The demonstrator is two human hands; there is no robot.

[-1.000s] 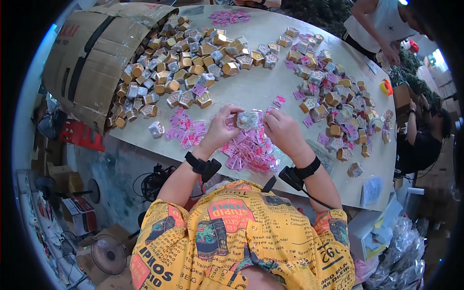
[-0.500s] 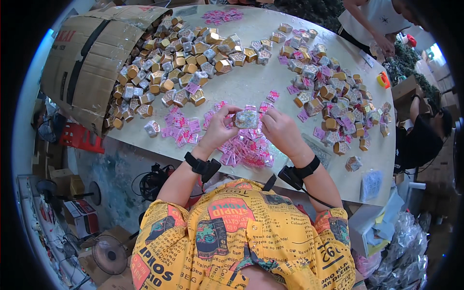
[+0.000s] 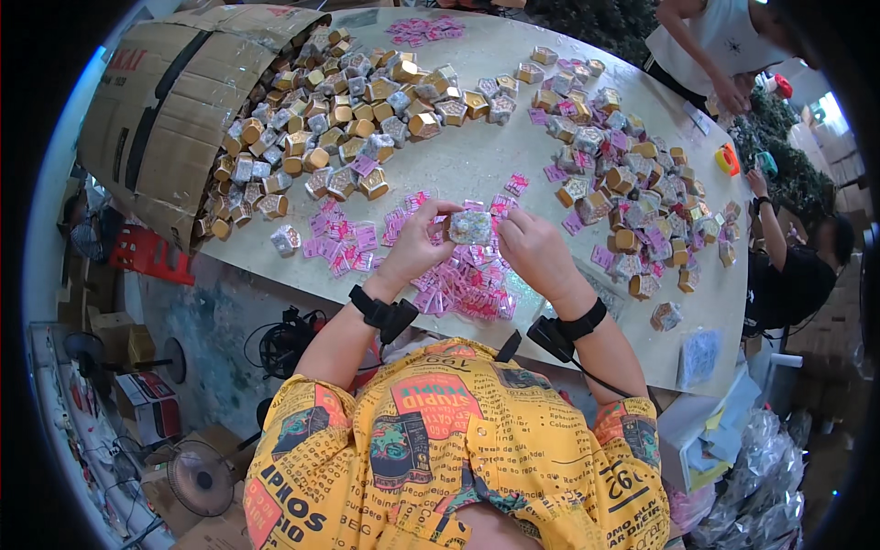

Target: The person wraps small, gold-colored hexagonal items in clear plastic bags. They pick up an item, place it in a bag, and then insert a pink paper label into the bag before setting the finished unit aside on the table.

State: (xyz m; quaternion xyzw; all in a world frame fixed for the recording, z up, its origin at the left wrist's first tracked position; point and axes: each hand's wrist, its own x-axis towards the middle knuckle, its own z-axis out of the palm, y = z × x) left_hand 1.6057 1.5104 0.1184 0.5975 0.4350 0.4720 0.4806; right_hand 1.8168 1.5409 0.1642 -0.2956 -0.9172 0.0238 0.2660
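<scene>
Over the near part of the table my left hand (image 3: 419, 246) grips a small block-shaped piece (image 3: 471, 228) with a clear, sparkly face, its fingers and thumb around the left side. Close by the piece's right side, my right hand (image 3: 537, 247) has thumb and forefinger pinched together; what sits between them is too small to make out. Beneath both hands lies a heap of pink printed tags (image 3: 469, 291) with thin strings. More pink tags (image 3: 337, 243) spread to the left, beside one loose silvery piece (image 3: 285, 240).
A tipped cardboard carton (image 3: 160, 137) spills a large heap of gold and silvery pieces (image 3: 353, 115) at far left. To the right lies a pile of pieces mixed with tags (image 3: 632, 174). A clear plastic packet (image 3: 699, 356) rests at the right edge. Two people work beyond the right side.
My hands and the piece stay almost in place, the piece turned slightly. At the right, the dark-clothed person's arm has reached up to a teal object.
</scene>
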